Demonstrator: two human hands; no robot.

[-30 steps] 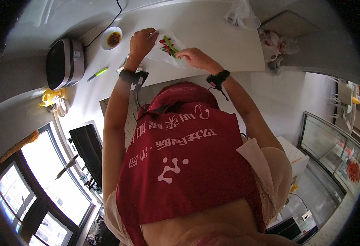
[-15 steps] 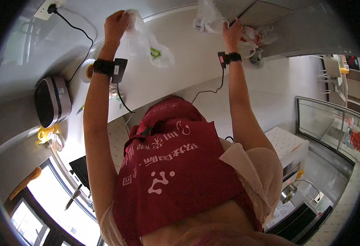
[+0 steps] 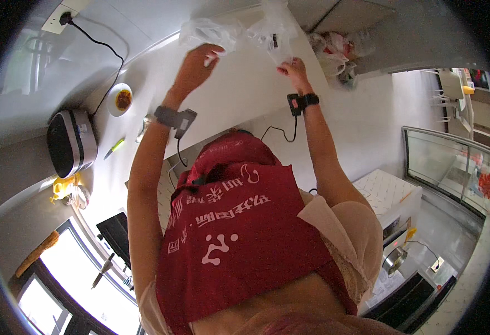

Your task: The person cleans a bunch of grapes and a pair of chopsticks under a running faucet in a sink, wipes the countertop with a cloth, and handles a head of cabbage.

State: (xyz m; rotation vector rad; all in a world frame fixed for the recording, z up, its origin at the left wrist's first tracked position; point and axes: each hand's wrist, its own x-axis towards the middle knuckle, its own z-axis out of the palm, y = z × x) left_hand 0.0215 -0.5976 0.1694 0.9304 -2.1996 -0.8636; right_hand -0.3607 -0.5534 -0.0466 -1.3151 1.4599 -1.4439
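My right hand (image 3: 296,73) has its fingers closed on the lower end of a clear plastic bag (image 3: 270,38), which stretches up toward the far edge of the white counter. A small dark spot shows in that bag. My left hand (image 3: 196,68) is over the counter, its slightly blurred fingers bent and apart, with a small whitish patch between them. Just beyond its fingertips lies another crumpled clear plastic bag (image 3: 210,33). Each wrist wears a dark strap with a small cabled box.
On the left of the white counter (image 3: 239,92) are a white bowl of reddish-brown food (image 3: 123,99), a green-handled knife (image 3: 114,148) and a dark rounded appliance (image 3: 72,140). More bagged items (image 3: 337,53) lie at the far right. A glass display case (image 3: 448,162) stands right.
My left hand has moved right and nearer, apart from the bag it held up, which now lies crumpled at the back. My right hand has come nearer and left, drawing its bag's end along.
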